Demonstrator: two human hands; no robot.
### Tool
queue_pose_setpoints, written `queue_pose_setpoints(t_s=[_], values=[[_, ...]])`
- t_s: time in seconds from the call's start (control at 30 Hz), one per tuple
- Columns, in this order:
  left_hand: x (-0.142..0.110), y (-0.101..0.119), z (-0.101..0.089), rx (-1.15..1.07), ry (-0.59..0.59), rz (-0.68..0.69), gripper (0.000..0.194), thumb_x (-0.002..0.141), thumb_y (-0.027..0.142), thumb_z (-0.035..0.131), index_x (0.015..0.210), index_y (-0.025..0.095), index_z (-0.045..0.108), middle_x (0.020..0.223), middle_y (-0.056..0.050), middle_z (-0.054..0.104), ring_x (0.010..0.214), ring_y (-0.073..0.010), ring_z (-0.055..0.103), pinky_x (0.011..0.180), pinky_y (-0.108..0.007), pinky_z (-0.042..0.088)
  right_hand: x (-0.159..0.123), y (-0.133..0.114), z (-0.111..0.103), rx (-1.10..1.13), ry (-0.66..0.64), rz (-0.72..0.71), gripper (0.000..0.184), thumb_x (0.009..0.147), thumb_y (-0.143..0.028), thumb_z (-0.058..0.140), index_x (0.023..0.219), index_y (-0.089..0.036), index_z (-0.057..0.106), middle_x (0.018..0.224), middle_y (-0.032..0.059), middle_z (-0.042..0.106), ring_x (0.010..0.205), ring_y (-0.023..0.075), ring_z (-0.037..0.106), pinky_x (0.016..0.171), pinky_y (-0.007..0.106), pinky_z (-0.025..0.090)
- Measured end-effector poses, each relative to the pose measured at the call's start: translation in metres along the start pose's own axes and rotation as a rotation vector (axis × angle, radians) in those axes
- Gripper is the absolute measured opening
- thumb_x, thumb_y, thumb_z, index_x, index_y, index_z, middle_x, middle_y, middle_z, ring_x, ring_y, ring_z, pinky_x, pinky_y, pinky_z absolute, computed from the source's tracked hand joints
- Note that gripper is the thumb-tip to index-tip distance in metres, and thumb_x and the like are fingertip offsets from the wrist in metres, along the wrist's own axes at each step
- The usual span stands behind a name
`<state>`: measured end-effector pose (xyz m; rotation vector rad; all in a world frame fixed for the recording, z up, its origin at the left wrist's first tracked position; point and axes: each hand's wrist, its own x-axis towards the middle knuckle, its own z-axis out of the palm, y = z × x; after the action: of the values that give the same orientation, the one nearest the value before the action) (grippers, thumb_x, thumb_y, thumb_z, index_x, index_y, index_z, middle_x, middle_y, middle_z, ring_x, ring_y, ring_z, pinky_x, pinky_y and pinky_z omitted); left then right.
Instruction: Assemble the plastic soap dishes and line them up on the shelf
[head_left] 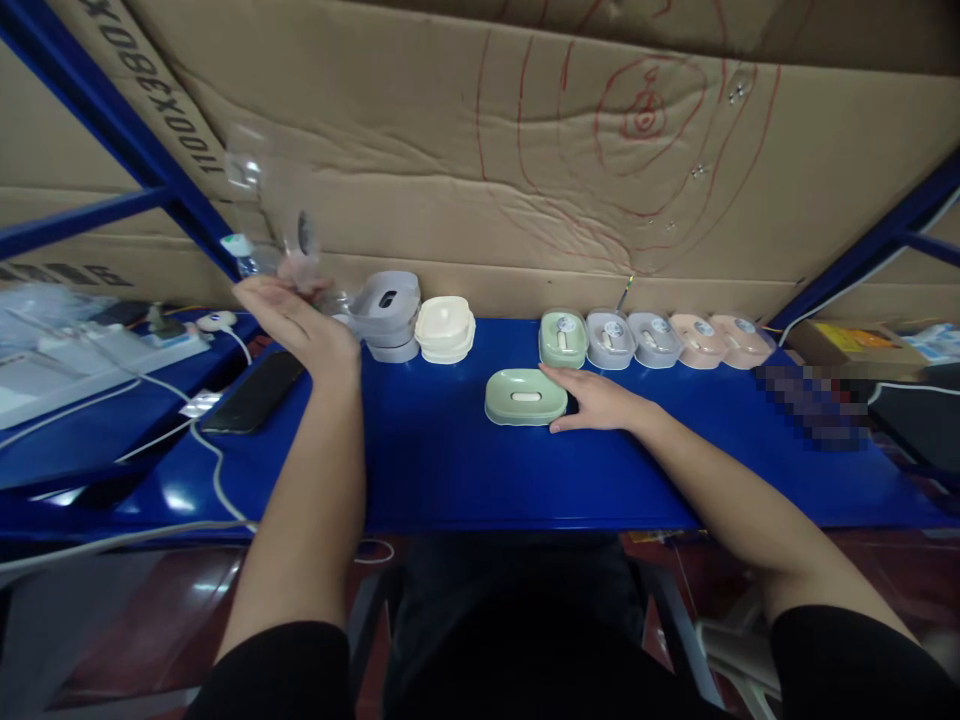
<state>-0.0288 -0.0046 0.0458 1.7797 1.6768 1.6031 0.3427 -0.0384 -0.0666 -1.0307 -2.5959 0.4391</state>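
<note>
On the blue table a light green soap box [512, 408] lies in front of me, with a pale oblong piece in its middle. My right hand [598, 400] grips its right end between thumb and fingers. My left hand [296, 315] is raised at the left, bent at the wrist, against blurred clear plastic pieces [289, 195], one with a dark oval mark. Its fingers are mostly hidden and smeared, so I cannot tell whether it holds any. Beside it stand a stack of grey soap box parts [390, 310] and a stack of cream ones [445, 330].
Along the back right runs a row of lidded boxes: a green one [562, 340], then grey ones [656, 340] and pink ones [739, 342]. At the left lie a black phone [255, 392] and a white cable [217, 470]. A cardboard panel [420, 130] backs the table.
</note>
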Motion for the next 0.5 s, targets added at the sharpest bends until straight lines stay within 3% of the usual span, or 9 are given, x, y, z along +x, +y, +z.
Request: queue_pose_setpoints(t_s=[0.1,0.27,0.43,0.5], values=[[-0.02,0.01,0.022,-0.174,-0.044,0.048,0.047,0.111,0.066,0.047,0.103,0.02,0.058,0.078,-0.003,0.075,0.083,-0.0219,0.076,0.069,-0.033,0.06,-0.001,-0.001,-0.001,-0.012,-0.011,0.001,0.125,0.08,-0.078,0.082,0.177,-0.024,0.023,0.173,0.0181,0.044,0.154,0.044,0.051,0.125,0.063,0.047],[-0.051,0.006,0.052,-0.42,-0.165,0.139,0.063,0.107,0.08,0.036,0.094,0.022,0.057,0.063,-0.003,0.073,0.053,-0.016,0.069,0.048,-0.025,0.052,-0.003,-0.002,-0.006,-0.035,0.006,-0.023,0.124,0.079,-0.079,0.082,0.176,-0.025,0.026,0.171,0.0186,0.048,0.15,0.0447,0.055,0.122,0.064,0.049],[-0.067,0.003,0.066,-0.502,-0.591,0.201,0.063,0.104,0.084,0.034,0.086,0.024,0.047,0.064,-0.003,0.074,0.045,-0.0128,0.064,0.045,-0.023,0.05,-0.003,-0.003,-0.012,-0.031,0.185,-0.02,0.116,0.089,-0.078,0.073,0.177,-0.023,0.022,0.155,0.0199,0.065,0.142,0.0445,0.063,0.117,0.065,0.053],[-0.071,0.005,0.069,-0.513,-0.668,0.172,0.062,0.106,0.081,0.033,0.085,0.024,0.045,0.063,-0.003,0.073,0.042,-0.0118,0.061,0.043,-0.023,0.047,-0.004,-0.004,-0.013,-0.031,0.275,0.019,0.112,0.093,-0.077,0.067,0.177,-0.023,0.019,0.151,0.0193,0.069,0.14,0.0441,0.065,0.115,0.065,0.054]])
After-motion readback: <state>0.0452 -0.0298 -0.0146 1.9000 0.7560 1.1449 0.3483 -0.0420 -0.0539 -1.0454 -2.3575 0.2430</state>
